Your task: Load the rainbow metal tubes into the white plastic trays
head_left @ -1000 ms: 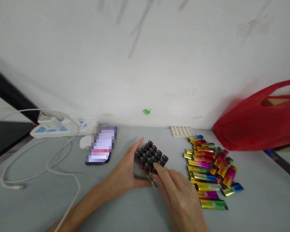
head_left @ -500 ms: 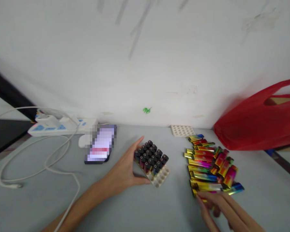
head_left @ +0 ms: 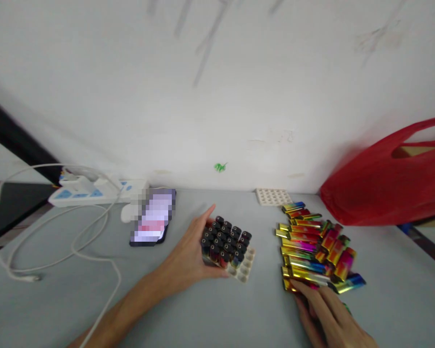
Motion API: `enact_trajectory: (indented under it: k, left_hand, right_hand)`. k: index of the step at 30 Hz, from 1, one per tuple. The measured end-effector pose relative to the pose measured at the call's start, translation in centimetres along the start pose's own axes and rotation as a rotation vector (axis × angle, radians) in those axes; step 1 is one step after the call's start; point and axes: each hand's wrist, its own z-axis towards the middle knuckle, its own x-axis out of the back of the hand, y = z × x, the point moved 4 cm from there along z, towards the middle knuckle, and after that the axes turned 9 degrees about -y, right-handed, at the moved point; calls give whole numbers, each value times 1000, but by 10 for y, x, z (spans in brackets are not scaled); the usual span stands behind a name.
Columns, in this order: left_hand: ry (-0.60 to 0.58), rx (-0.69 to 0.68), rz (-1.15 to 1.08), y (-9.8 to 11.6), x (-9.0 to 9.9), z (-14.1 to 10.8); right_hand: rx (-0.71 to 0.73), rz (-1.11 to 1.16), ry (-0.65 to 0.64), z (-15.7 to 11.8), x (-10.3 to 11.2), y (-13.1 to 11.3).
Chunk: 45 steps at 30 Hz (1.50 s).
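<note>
My left hand point(head_left: 186, 256) is curled round the side of a white tray point(head_left: 247, 266) with round hollows, thumb at the near side. Black-ended lighters point(head_left: 225, 239) stand packed upright in it, each end showing a small ring; the hollows along its right side are bare. At the near end of a spread of shiny gold, red and blue lighters point(head_left: 304, 238), my right hand point(head_left: 328, 309) has its fingertips closed on a gold lighter point(head_left: 287, 285), part of which the fingers hide.
A second white tray point(head_left: 273, 196) lies against the wall. A red bag point(head_left: 380, 183) stands at the right. On the left are a phone point(head_left: 154, 217), a power strip point(head_left: 94, 191) and a looping white cable point(head_left: 118, 270), which crosses near my left forearm.
The tray with its lighters has turned slightly in my left hand. My right hand has moved a little farther over the near lighters, its fingers now lower over them.
</note>
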Motion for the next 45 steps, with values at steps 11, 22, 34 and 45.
enact_trajectory:
  k: [11,22,34,45]
  left_hand:
    - [16,9,104,-2,-4,-1]
    - [31,-28,118,-4,-4,-1]
    - [24,-18,136,-4,-5,-1]
    - [26,-52,143,-5,-4,-2]
  right_hand:
    - [153,125,58,48,16,-35]
    - [-16,932,-28,114,41,-52]
    - [-234,1388,-243,116,14,-49]
    - [77,935,-101,112,26,-57]
